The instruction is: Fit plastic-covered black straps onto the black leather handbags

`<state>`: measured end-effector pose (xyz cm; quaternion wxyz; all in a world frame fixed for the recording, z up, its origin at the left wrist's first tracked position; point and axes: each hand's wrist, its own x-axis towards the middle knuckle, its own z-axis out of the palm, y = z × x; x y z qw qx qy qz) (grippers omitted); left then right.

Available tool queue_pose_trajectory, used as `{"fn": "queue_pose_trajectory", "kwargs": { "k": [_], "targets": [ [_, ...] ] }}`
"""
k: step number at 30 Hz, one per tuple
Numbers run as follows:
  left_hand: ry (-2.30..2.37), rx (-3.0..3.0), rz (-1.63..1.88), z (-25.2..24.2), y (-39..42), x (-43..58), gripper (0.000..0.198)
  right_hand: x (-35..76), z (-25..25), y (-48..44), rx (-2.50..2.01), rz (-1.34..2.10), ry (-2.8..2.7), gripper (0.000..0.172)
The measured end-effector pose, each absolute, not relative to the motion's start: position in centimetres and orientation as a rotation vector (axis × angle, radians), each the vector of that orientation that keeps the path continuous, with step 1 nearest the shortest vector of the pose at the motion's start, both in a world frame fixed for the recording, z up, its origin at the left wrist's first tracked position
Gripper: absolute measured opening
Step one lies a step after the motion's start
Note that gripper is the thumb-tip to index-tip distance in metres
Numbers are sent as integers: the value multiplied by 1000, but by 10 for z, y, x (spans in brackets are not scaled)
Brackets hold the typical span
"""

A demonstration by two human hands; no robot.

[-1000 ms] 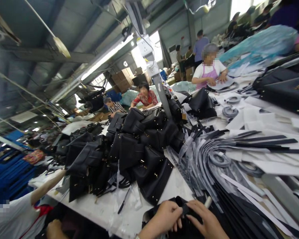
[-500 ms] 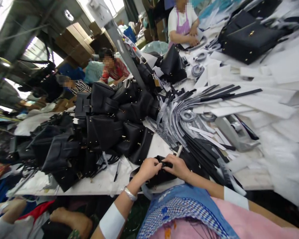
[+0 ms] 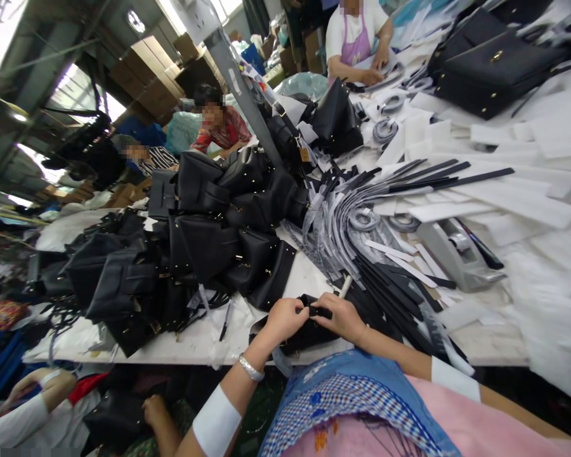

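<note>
Close to the table's front edge lies a black bag (image 3: 309, 339), just in front of my body. My left hand (image 3: 288, 317) pinches a black strap piece (image 3: 321, 312) on the bag's top with thumb and fingertips. From the other side my right hand (image 3: 340, 315) grips the same piece, its fingers closed. The two hands are a short gap apart. A white stick-like tool (image 3: 346, 285) rises just beyond my right hand; whether that hand touches it I cannot tell.
Black bags (image 3: 204, 247) are heaped at the left. Long black and grey strips (image 3: 385, 292) fan out at the right, beside a grey tape dispenser (image 3: 457, 254) and white sheets (image 3: 518, 197). A metal post rises behind. Other people work across the table and at lower left.
My hands have moved slightly apart, showing more of the black piece between them. The view has shifted a little. At lower left, the neighbour's arms have moved and a black bag shows there.
</note>
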<state>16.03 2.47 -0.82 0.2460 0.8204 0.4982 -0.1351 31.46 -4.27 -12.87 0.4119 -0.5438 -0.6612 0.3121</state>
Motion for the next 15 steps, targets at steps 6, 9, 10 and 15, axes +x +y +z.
{"fn": "queue_pose_trajectory", "kwargs": {
  "k": [6,9,10,15],
  "targets": [
    [1394,2256,-444,-5,21,170,32,319,-130,-48,-1318,704,-1749,20],
    [1387,2225,-468,-5,24,173,29,322,-135,-49,-1292,645,-1798,23],
    [1389,2213,-475,-6,26,173,29,323,-137,-48,-1282,625,-1819,24],
    [1384,2158,-499,-11,26,171,29,326,-141,-47,-1267,530,-1899,30]
  ]
}}
